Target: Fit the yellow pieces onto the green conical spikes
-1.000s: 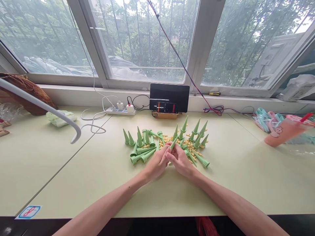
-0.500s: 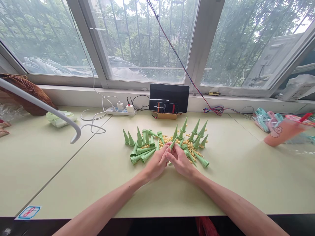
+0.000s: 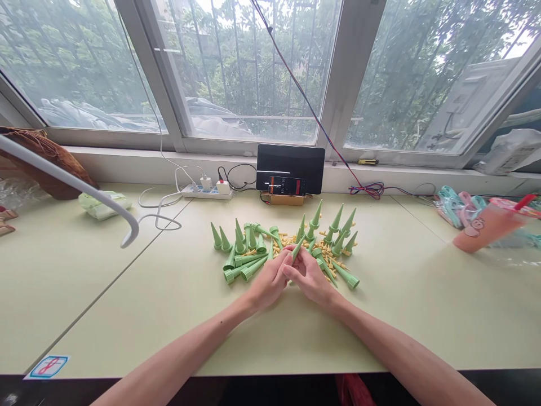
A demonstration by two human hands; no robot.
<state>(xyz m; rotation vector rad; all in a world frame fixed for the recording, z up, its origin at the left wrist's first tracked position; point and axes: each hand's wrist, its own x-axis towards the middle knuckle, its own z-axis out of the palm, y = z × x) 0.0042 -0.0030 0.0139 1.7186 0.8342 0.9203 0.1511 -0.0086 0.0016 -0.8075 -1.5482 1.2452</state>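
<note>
My left hand (image 3: pixel 274 277) and my right hand (image 3: pixel 310 276) meet at the middle of the table, both closed around one green plastic spike (image 3: pixel 297 248). Its pointed end slants up and to the right; its lower part is hidden by my fingers. Left of my hands, several green cone spikes (image 3: pixel 239 242) stand or lie on their sides, some with open ribbed ends facing me. More green spikes (image 3: pixel 338 220) stand upright at the right, and one lies with its ribbed end (image 3: pixel 351 280) towards me. Small yellow plastic pieces (image 3: pixel 328 250) are scattered behind and among them.
A phone (image 3: pixel 287 185) leans on a dark tablet (image 3: pixel 291 158) behind the pile. A power strip (image 3: pixel 207 192) with white cables sits to its left. A tilted pink drink cup (image 3: pixel 477 228) is at the right. A white curved bar (image 3: pixel 84 183) crosses the left side.
The green spike in my hands tilts slightly more to the right and lower. Otherwise both hands stay in nearly the same place.
</note>
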